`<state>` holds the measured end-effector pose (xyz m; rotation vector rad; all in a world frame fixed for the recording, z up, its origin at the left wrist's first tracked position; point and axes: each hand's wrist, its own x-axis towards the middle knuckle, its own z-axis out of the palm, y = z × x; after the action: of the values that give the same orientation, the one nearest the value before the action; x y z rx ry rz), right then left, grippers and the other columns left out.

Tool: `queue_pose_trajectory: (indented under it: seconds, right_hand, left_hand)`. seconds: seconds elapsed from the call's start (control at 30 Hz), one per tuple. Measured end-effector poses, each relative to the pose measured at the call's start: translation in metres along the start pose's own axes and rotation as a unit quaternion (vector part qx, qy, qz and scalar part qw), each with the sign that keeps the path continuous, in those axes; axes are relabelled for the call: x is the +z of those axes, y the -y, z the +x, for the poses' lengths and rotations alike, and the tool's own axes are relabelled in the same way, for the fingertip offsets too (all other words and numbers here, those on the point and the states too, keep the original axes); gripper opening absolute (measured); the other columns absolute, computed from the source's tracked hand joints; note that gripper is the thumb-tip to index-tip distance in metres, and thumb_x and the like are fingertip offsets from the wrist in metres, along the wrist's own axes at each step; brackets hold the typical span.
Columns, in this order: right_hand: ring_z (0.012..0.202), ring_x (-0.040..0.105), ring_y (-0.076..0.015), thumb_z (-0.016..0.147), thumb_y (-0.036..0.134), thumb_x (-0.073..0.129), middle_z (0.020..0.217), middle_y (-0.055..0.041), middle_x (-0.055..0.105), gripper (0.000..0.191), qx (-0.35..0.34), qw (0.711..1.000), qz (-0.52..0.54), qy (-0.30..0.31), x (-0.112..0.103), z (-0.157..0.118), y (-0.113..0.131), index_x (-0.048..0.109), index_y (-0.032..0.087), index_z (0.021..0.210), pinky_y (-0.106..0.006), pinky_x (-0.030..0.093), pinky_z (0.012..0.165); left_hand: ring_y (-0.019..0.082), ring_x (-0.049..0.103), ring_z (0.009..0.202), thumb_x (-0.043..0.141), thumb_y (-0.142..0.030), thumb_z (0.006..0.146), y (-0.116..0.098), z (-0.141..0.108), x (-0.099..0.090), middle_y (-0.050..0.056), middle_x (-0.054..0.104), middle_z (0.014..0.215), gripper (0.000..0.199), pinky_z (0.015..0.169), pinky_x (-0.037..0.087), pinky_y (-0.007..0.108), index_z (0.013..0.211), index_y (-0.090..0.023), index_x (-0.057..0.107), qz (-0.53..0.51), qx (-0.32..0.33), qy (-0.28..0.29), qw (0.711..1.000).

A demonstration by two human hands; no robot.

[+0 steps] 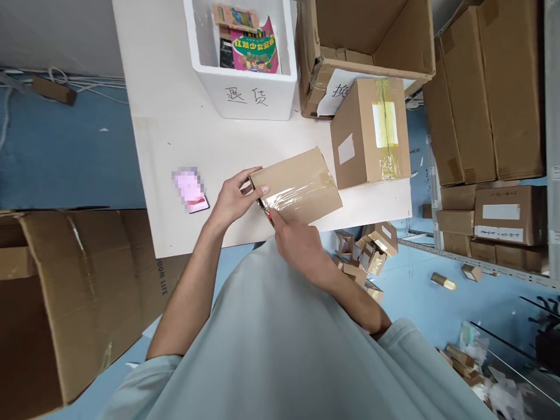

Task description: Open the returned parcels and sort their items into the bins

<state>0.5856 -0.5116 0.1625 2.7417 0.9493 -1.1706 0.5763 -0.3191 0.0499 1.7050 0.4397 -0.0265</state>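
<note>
A taped brown cardboard box [301, 175] lies tilted over the white table, with shiny clear tape across its top. My left hand [234, 197] grips its left end, thumb on the top face and fingers around the edge. At the near left corner, my right hand [300, 248] is closed around a small slim tool [269, 217] with a red part. The fingers hide most of this tool, so its exact kind does not show. Left of my hands, a phone [192, 191] with a lit, blurred screen rests on the table.
A white foam bin [254, 96] holding books stands at the back of the table [175, 134]. Beside it are a large open carton [315, 64] and a taped box [350, 134]. Small boxes [367, 251] pile up below the right edge; a big carton [100, 280] stands at left.
</note>
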Motion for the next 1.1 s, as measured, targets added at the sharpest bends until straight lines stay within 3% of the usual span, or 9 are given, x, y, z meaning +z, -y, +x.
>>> queue_pose_trajectory:
  seconds: [0.1, 0.23, 0.5, 0.57, 0.67, 0.8, 0.93, 1.1]
  right_hand:
    - [0.104, 0.08, -0.0287, 0.111, 0.012, 0.034, 0.122, -0.0141, 0.081, 0.074, -0.017, 1.0, -0.012, 0.015, 0.002, -0.007, -0.009, 0.021, 0.029, 0.182, -0.041, 0.06, 0.092]
    - [0.107, 0.08, -0.0317, 0.112, 0.017, 0.039, 0.117, -0.0133, 0.083, 0.07, -0.03, 0.999, 0.01, 0.03, -0.003, -0.013, -0.021, 0.026, 0.026, 0.18, -0.043, 0.06, 0.094]
    - [0.105, 0.081, -0.0295, 0.097, 0.001, 0.044, 0.116, -0.0188, 0.084, 0.074, -0.097, 0.995, 0.03, 0.012, -0.015, 0.014, -0.015, 0.036, 0.001, 0.171, -0.037, 0.06, 0.088]
    - [0.103, 0.08, -0.0286, 0.1, 0.002, 0.043, 0.115, -0.0163, 0.084, 0.068, -0.117, 0.993, 0.022, 0.007, -0.014, 0.016, -0.021, 0.044, 0.007, 0.168, -0.036, 0.06, 0.088]
    - [0.103, 0.08, -0.0269, 0.108, 0.012, 0.046, 0.113, -0.008, 0.085, 0.058, -0.153, 0.988, 0.013, 0.022, -0.009, 0.014, -0.035, 0.054, 0.026, 0.163, -0.035, 0.058, 0.089]
    - [0.11, 0.079, -0.0253, 0.117, 0.027, 0.041, 0.126, -0.0045, 0.084, 0.053, -0.169, 0.985, 0.042, 0.017, -0.005, 0.0, -0.056, 0.049, 0.037, 0.168, -0.032, 0.057, 0.092]
    - [0.116, 0.078, -0.0224, 0.119, 0.036, 0.037, 0.138, -0.0025, 0.081, 0.055, -0.098, 0.983, 0.149, -0.044, -0.01, -0.02, -0.088, 0.039, 0.036, 0.174, -0.028, 0.057, 0.092]
    - [0.097, 0.08, -0.0238, 0.119, 0.048, 0.032, 0.122, -0.0094, 0.084, 0.052, 0.115, 0.955, 0.232, -0.142, -0.016, -0.022, -0.145, 0.06, 0.024, 0.156, -0.03, 0.058, 0.08]
  left_hand:
    - [0.037, 0.059, 0.151, 0.081, -0.086, 0.078, 0.001, -0.002, 0.001, 0.014, 0.064, 0.162, 0.095, 0.125, 0.052, 0.052, 0.15, -0.025, 0.069, 0.002, -0.01, -0.007, 1.0]
    - [0.037, 0.058, 0.152, 0.082, -0.086, 0.077, 0.0, -0.003, 0.006, 0.016, 0.063, 0.163, 0.097, 0.126, 0.051, 0.053, 0.15, -0.023, 0.068, -0.007, -0.015, -0.034, 0.999]
    - [0.038, 0.062, 0.148, 0.083, -0.085, 0.076, -0.006, -0.003, 0.004, 0.017, 0.067, 0.158, 0.097, 0.122, 0.056, 0.052, 0.146, -0.02, 0.07, 0.009, -0.021, -0.042, 0.999]
    - [0.039, 0.064, 0.146, 0.086, -0.084, 0.073, -0.006, -0.003, 0.002, 0.018, 0.068, 0.156, 0.097, 0.121, 0.056, 0.052, 0.145, -0.02, 0.071, 0.005, -0.023, -0.041, 0.999]
    - [0.039, 0.064, 0.146, 0.088, -0.085, 0.07, -0.006, -0.001, 0.003, 0.018, 0.068, 0.156, 0.099, 0.123, 0.055, 0.053, 0.144, -0.02, 0.072, 0.005, -0.027, -0.053, 0.998]
    - [0.04, 0.062, 0.149, 0.086, -0.086, 0.072, -0.008, 0.0, 0.005, 0.017, 0.067, 0.158, 0.099, 0.125, 0.053, 0.054, 0.146, -0.022, 0.072, 0.015, -0.03, -0.052, 0.998]
    - [0.039, 0.062, 0.149, 0.085, -0.081, 0.078, -0.01, -0.002, 0.006, 0.017, 0.066, 0.159, 0.094, 0.126, 0.051, 0.055, 0.149, -0.022, 0.069, 0.008, -0.03, -0.045, 0.998]
    - [0.037, 0.059, 0.152, 0.078, -0.074, 0.087, -0.01, 0.006, 0.009, 0.016, 0.061, 0.165, 0.088, 0.129, 0.048, 0.058, 0.158, -0.024, 0.061, 0.02, -0.014, -0.046, 0.999]
